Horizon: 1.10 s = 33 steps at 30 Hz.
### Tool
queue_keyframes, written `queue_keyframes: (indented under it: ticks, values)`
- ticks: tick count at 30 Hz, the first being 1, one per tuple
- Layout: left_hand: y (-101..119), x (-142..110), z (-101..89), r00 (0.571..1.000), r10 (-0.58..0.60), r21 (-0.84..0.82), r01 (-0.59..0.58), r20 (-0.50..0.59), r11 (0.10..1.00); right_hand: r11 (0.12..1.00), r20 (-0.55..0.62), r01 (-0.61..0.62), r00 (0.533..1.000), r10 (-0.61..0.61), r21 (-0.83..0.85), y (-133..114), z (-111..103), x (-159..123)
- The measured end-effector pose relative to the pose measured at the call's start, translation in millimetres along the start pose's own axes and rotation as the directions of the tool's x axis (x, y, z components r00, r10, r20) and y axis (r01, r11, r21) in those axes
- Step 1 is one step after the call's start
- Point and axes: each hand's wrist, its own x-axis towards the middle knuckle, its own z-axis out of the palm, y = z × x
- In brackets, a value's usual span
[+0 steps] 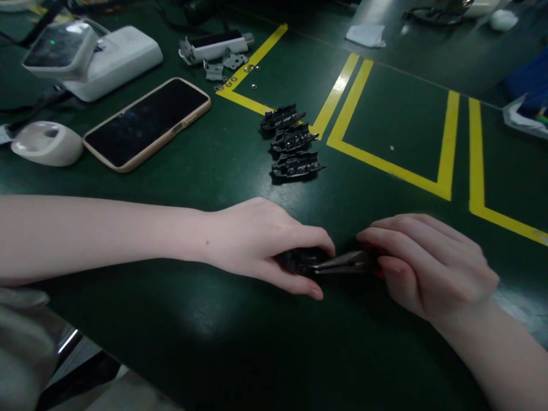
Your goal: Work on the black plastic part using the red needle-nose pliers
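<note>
Between the fingers (314, 235) of the left hand (259, 234), a black part (296, 260), probably light but stiff, is gripped, best by its sides, with pliers (347, 262) clasped in the right hand (443, 268)

The left hand (265, 237) hid much of a black part (295, 260); the right hand (440, 268) mostly covered red plier handles (377, 250).
</note>
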Motion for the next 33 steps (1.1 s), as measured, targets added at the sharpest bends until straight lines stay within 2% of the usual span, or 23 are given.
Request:
queue_keyframes:
  ticks: [7,9,13,19,23,29,33]
  values:
    - [2,-1,-2.0,1.000,0.002,0.002,-0.002,0.001,1.000,0.999,-0.005,-0.046,0.999,0.046,-0.014,3,4,-5]
    - [3,-1,-1.3,0.999,-0.006,0.011,0.007,-0.041,1.000,0.998,-0.012,-0.062,0.998,0.062,-0.010,4,5,-6]
    - [5,-2,1.7,0.982,-0.057,0.172,0.088,-0.177,0.981,0.994,-0.030,-0.108,0.994,0.108,-0.003,3,4,-6]
    - [3,-4,2.2,0.967,-0.100,0.395,0.188,-0.233,0.899,0.992,0.014,-0.103,0.994,0.104,-0.069,9,2,-4]
    - [1,-3,1.5,0.966,-0.117,0.399,0.205,-0.232,0.894,0.981,0.005,-0.128,0.991,0.130,-0.148,19,-1,-7]
    - [4,-6,0.5,0.969,-0.109,0.447,0.201,-0.222,0.872,0.926,0.046,-0.302,0.946,0.320,-0.228,29,-2,-11]
    - [7,-7,-1.4,0.966,-0.144,0.443,0.228,-0.216,0.867,0.916,0.064,-0.308,0.940,0.334,-0.257,29,0,-11]
